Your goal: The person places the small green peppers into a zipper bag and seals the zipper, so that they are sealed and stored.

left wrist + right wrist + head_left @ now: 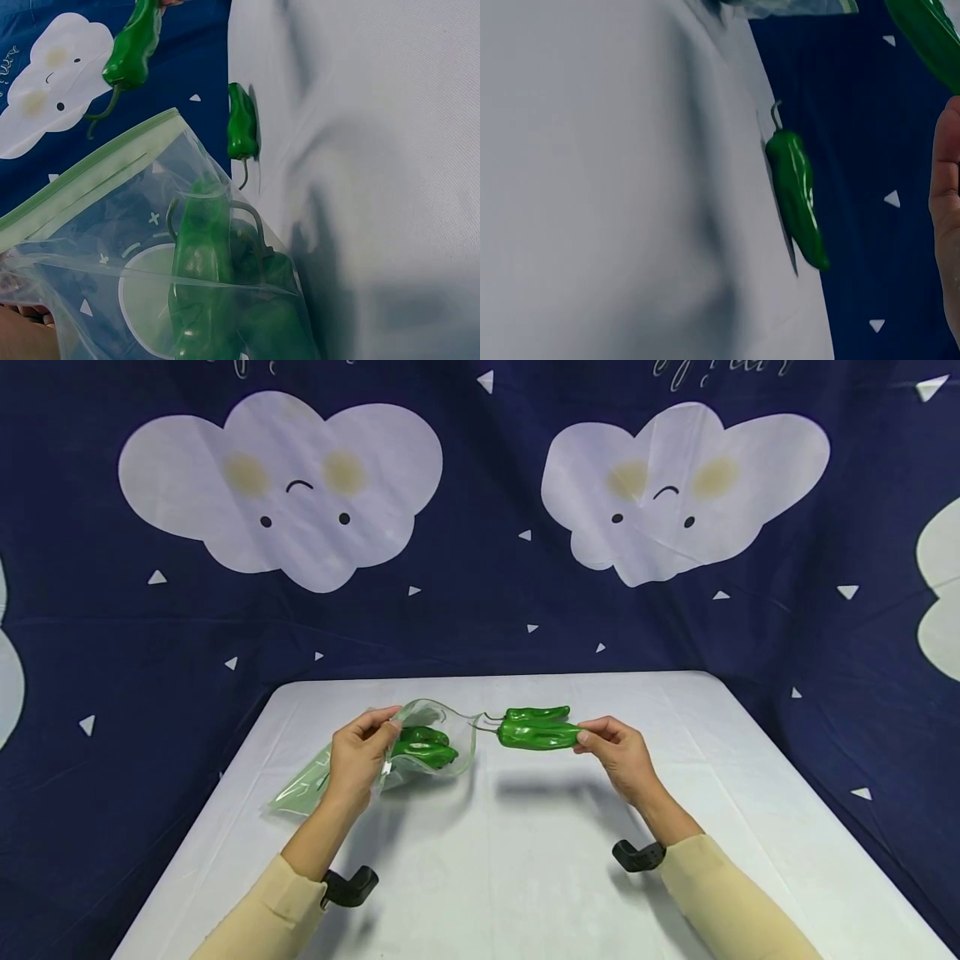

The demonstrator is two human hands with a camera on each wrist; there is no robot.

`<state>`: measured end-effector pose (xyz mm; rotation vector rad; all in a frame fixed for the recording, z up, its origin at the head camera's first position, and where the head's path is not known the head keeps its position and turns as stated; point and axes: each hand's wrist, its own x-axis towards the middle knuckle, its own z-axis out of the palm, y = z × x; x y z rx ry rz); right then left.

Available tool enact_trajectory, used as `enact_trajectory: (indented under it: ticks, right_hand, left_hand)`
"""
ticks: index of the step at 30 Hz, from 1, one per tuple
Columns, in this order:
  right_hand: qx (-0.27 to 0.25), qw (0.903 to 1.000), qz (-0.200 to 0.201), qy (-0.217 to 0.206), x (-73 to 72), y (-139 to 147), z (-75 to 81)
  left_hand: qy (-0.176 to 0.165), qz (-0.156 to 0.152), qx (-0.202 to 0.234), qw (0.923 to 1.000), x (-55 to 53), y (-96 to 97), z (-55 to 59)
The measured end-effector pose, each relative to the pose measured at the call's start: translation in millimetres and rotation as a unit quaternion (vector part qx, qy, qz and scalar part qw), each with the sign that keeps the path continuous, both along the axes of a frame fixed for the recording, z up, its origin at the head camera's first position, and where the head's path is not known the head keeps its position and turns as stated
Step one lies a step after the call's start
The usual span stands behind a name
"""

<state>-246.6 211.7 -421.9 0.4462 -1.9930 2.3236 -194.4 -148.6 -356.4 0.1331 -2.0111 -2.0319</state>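
My left hand (360, 756) pinches the rim of a clear zip bag (303, 789) with a pale green seal strip (97, 176). The bag's mouth gapes toward the right, and several green peppers (427, 752) lie inside. With fingertips and thumb, my right hand (618, 756) grips the tip of another green pepper (536, 735), held level over the table. Its thin curved stem (103, 112) points left, right at the bag's mouth in the head view. Behind it, one loose green pepper (795, 199) lies on the table. Both wrists wear black camera mounts.
A white cloth covers the table (480, 877). Behind its far edge hangs a dark blue curtain (480, 610) printed with white clouds and small triangles. The loose pepper lies close to that far edge.
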Motion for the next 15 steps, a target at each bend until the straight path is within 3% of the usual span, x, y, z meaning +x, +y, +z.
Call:
enact_trajectory:
  ticks: [6, 15]
  right_hand:
    - [-0.005, 0.9997, 0.023, 0.007, 4.2, -10.3, 4.8]
    - [0.060, 0.9980, 0.014, 0.011, 8.8, -28.8, 10.3]
  left_hand:
    - [-0.001, 0.003, -0.002, 1.0000, 1.0, 0.3, 0.5]
    - [0.007, 0.004, 0.003, 1.0000, 0.2, 0.8, -1.3]
